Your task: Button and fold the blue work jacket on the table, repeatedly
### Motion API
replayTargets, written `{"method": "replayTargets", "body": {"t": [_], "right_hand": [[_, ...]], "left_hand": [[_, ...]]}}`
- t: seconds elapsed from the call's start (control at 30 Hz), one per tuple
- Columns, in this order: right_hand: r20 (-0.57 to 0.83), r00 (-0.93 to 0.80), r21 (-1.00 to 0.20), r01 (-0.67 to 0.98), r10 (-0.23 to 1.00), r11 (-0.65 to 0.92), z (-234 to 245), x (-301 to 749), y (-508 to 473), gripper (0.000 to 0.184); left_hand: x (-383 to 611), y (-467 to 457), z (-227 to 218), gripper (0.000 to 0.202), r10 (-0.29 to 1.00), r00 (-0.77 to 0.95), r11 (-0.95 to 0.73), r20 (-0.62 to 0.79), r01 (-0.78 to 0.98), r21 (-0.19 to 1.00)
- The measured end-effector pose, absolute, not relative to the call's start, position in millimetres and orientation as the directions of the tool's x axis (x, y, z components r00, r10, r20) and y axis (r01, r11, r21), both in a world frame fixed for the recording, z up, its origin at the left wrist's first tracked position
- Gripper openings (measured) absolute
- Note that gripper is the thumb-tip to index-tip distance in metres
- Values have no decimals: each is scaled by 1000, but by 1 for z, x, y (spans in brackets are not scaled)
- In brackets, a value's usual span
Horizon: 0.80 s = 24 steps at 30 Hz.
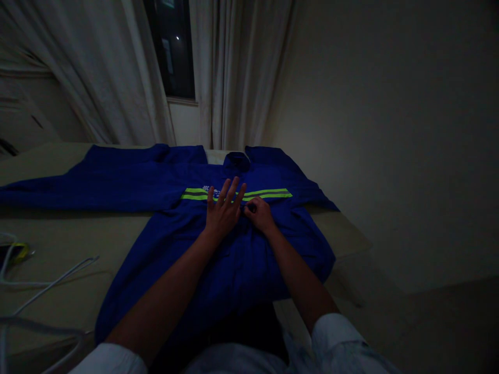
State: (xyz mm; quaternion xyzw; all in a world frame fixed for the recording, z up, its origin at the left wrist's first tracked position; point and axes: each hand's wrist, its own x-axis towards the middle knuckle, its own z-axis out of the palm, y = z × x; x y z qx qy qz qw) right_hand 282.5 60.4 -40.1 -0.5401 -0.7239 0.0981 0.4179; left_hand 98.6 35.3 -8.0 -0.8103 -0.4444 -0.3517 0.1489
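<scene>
A blue work jacket [257, 259] with yellow-green stripes across its chest lies spread over the table, collar towards the window and its left-side sleeve stretched out. My left hand [224, 208] rests flat on the jacket's chest, fingers spread, partly covering the stripes and a white print. Just right of it, my right hand [259, 214] has thumb and forefinger pinched together at the jacket's front opening, just below the stripes. Whatever lies between those fingertips is dark and too small to make out.
The pale table [128, 234] runs to the left. On it are a white cable [50, 285] and a dark object with a yellow edge [21, 253]. Curtains [234, 78] and a dark window [175, 52] stand behind; a wall [390, 130] rises at right.
</scene>
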Motion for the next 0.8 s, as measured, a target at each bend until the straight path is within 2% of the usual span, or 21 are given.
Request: {"method": "replayTargets", "body": {"t": [0.13,0.3,0.47,0.6,0.8], "right_hand": [[500,-70,-584,709,863,396,-38,283,61,4],[506,-53,-599,696,861,395,-37,281,59,2],[504,-91,-588,692,859,418,-35,280,57,5],[504,-109,-488,782,857,387,-32,275,53,7],[477,-89,-321,908,875,268,-27,267,48,7]], "left_hand": [[100,37,-10,56,670,330,-549,664,823,146],[97,44,-20,30,808,365,-512,463,823,244],[95,49,-24,29,846,369,-497,385,808,318],[98,48,-21,29,846,390,-506,365,803,314],[100,44,-16,28,821,410,-520,396,824,226]]}}
